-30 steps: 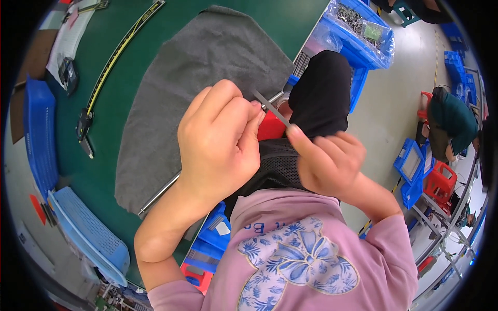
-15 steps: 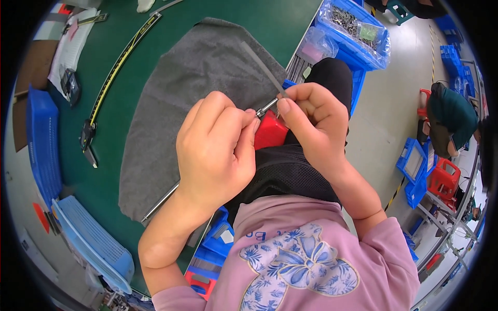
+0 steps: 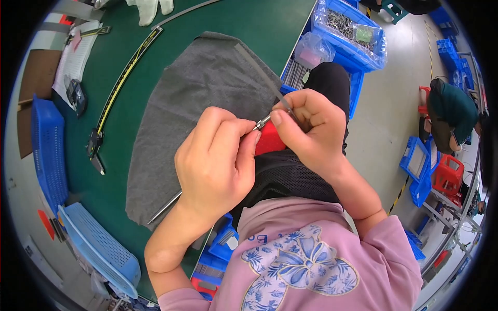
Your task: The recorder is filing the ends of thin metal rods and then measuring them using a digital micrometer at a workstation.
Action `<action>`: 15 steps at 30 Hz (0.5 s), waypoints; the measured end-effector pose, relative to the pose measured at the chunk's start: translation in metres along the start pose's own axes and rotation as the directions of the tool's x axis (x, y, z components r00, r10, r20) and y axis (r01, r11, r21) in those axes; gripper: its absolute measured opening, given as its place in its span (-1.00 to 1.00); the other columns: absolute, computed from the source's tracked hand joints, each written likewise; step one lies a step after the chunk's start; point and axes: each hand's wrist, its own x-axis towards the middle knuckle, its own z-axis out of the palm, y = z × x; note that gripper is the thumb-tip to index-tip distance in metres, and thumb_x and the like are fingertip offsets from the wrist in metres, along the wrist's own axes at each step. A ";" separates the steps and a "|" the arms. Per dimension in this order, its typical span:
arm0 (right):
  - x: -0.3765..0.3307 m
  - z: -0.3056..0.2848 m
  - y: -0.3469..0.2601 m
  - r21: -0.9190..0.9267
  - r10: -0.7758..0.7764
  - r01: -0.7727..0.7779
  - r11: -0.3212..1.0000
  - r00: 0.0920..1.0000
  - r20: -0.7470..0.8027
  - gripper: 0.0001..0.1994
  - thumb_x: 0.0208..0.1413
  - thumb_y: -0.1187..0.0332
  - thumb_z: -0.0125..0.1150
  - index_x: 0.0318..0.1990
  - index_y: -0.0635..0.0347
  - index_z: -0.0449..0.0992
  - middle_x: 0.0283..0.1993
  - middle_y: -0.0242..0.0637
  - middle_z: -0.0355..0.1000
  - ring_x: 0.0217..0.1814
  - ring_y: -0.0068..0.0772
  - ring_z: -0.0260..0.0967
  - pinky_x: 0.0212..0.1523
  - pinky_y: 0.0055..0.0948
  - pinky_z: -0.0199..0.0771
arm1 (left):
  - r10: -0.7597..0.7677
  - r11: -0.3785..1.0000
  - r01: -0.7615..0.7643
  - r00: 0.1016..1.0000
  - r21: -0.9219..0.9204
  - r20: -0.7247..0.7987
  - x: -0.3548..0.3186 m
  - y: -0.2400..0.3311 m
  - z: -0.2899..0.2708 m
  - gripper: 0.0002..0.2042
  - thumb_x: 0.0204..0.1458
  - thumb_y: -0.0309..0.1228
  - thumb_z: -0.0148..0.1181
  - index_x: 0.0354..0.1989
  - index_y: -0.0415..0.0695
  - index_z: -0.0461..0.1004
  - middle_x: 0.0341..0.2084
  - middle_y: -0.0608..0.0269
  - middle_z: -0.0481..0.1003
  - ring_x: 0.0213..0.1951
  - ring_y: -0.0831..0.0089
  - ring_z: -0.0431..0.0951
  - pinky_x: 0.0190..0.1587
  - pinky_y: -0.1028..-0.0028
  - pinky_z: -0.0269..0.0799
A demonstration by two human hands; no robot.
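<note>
My left hand (image 3: 215, 155) is closed, pinching a slim metal rod (image 3: 165, 207) near its stepped, shiny end. The rod's middle is hidden behind that hand and forearm, and its far end shows over a grey cloth (image 3: 171, 119). Close by, my right hand (image 3: 314, 127) is closed on a thin, flat grey strip (image 3: 257, 68), which sticks out up and to the left over the cloth. The right fingertips also touch the rod's stepped end (image 3: 263, 123). What lies inside the right palm is hidden.
A digital caliper (image 3: 94, 142) lies left on the green table (image 3: 207, 15). Blue baskets (image 3: 98, 243) line the left edge. A white glove (image 3: 148, 10) lies at the back. Right of the table stands a blue bin (image 3: 376, 62) of small metal parts. Another person (image 3: 451, 111) bends over far right.
The whole view has shifted slightly, with the table and cloth lower in it. My right hand's fingertips are a little closer to my left fingers along the rod's end. Both grips stay closed.
</note>
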 end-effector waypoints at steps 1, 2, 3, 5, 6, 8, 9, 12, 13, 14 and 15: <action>0.001 -0.001 -0.005 0.081 0.067 -0.068 0.994 0.998 0.009 -0.82 -0.01 0.47 0.30 -0.38 0.35 0.41 -0.65 -0.48 0.37 -0.64 -0.82 0.26 -0.65 -0.77 0.16 | 0.007 1.000 -0.007 1.000 -0.019 0.009 0.000 0.000 -0.001 -0.83 -0.23 -0.71 0.27 -0.44 -0.25 0.46 -0.53 0.18 0.39 -0.58 0.41 0.43 -0.58 0.54 0.31; 0.002 -0.002 -0.009 0.159 0.134 -0.135 0.978 0.991 0.021 -0.83 0.00 0.46 0.29 -0.37 0.37 0.41 -0.67 -0.49 0.36 -0.64 -0.82 0.25 -0.66 -0.76 0.16 | 0.011 1.000 -0.010 1.000 -0.020 0.007 0.000 0.000 0.000 -0.83 -0.23 -0.71 0.27 -0.44 -0.25 0.46 -0.53 0.18 0.39 -0.58 0.41 0.43 -0.58 0.54 0.31; 0.002 -0.005 -0.007 0.223 0.207 -0.214 0.951 0.977 0.054 -0.83 0.01 0.45 0.27 -0.32 0.38 0.45 -0.68 -0.54 0.31 -0.67 -0.85 0.18 -0.67 -0.75 0.09 | 0.000 0.999 0.000 1.000 -0.042 -0.004 -0.001 0.002 0.001 -0.84 -0.24 -0.67 0.28 -0.46 -0.22 0.46 -0.53 0.21 0.37 -0.58 0.36 0.43 -0.57 0.47 0.31; 0.001 -0.011 -0.002 0.225 0.193 -0.224 0.948 0.969 0.154 -0.82 -0.01 0.45 0.28 -0.30 0.38 0.47 -0.68 -0.54 0.30 -0.67 -0.85 0.17 -0.66 -0.75 0.09 | -0.009 0.998 0.008 1.000 -0.063 -0.015 -0.001 0.004 0.001 -0.84 -0.26 -0.63 0.28 -0.47 -0.20 0.45 -0.53 0.23 0.36 -0.58 0.31 0.42 -0.57 0.41 0.31; 0.001 -0.014 -0.001 0.227 0.178 -0.238 0.944 0.950 0.255 -0.82 -0.02 0.46 0.29 -0.28 0.37 0.49 -0.69 -0.55 0.29 -0.67 -0.86 0.16 -0.66 -0.74 0.08 | 0.006 0.997 -0.006 1.000 -0.072 -0.005 -0.001 0.005 0.000 -0.84 -0.26 -0.64 0.28 -0.47 -0.20 0.45 -0.53 0.22 0.36 -0.58 0.31 0.42 -0.57 0.41 0.30; 0.005 -0.019 -0.006 0.182 0.216 -0.295 0.938 0.908 0.358 -0.82 -0.04 0.46 0.29 -0.28 0.36 0.52 -0.69 -0.53 0.30 -0.65 -0.84 0.19 -0.63 -0.74 0.14 | 0.023 0.996 -0.023 1.000 -0.082 0.006 -0.002 0.006 -0.001 -0.84 -0.26 -0.64 0.28 -0.47 -0.21 0.45 -0.54 0.22 0.36 -0.59 0.31 0.42 -0.58 0.42 0.30; 0.005 -0.020 -0.007 0.178 0.231 -0.317 0.932 0.894 0.383 -0.84 -0.03 0.50 0.27 -0.28 0.38 0.50 -0.54 -0.45 0.38 -0.55 -0.83 0.24 -0.55 -0.78 0.17 | 0.025 0.995 -0.024 1.000 -0.097 0.010 -0.003 0.006 -0.002 -0.84 -0.27 -0.65 0.28 -0.47 -0.21 0.45 -0.54 0.21 0.36 -0.59 0.32 0.42 -0.58 0.42 0.29; 0.005 -0.022 -0.007 0.196 0.239 -0.341 0.919 0.879 0.412 -0.86 -0.01 0.52 0.25 -0.29 0.39 0.48 -0.40 -0.38 0.47 -0.46 -0.82 0.29 -0.48 -0.80 0.19 | 0.025 0.992 -0.022 0.999 -0.124 0.028 -0.002 0.008 -0.005 -0.83 -0.28 -0.65 0.28 -0.48 -0.22 0.45 -0.54 0.21 0.35 -0.59 0.32 0.41 -0.59 0.43 0.29; 0.005 -0.023 -0.008 0.202 0.233 -0.339 0.919 0.879 0.415 -0.87 -0.01 0.52 0.25 -0.31 0.38 0.48 -0.40 -0.38 0.46 -0.45 -0.82 0.29 -0.48 -0.80 0.20 | 0.022 0.991 -0.017 0.999 -0.136 0.041 -0.002 0.009 -0.006 -0.83 -0.28 -0.66 0.29 -0.48 -0.22 0.45 -0.54 0.21 0.35 -0.59 0.33 0.41 -0.59 0.43 0.28; 0.005 -0.024 -0.010 0.207 0.227 -0.337 0.918 0.878 0.421 -0.87 -0.01 0.51 0.24 -0.32 0.37 0.47 -0.41 -0.39 0.46 -0.45 -0.81 0.30 -0.47 -0.80 0.21 | 0.023 0.991 -0.017 0.999 -0.135 0.040 -0.002 0.009 -0.005 -0.83 -0.28 -0.66 0.29 -0.48 -0.22 0.45 -0.54 0.21 0.35 -0.59 0.33 0.41 -0.59 0.43 0.28; 0.006 -0.025 -0.012 0.208 0.226 -0.336 0.919 0.878 0.422 -0.87 -0.01 0.51 0.24 -0.32 0.37 0.47 -0.41 -0.39 0.46 -0.45 -0.81 0.30 -0.47 -0.80 0.21 | 0.028 0.990 -0.022 0.999 -0.141 0.038 -0.003 0.009 -0.005 -0.83 -0.28 -0.66 0.29 -0.48 -0.22 0.45 -0.54 0.21 0.35 -0.59 0.33 0.41 -0.59 0.43 0.28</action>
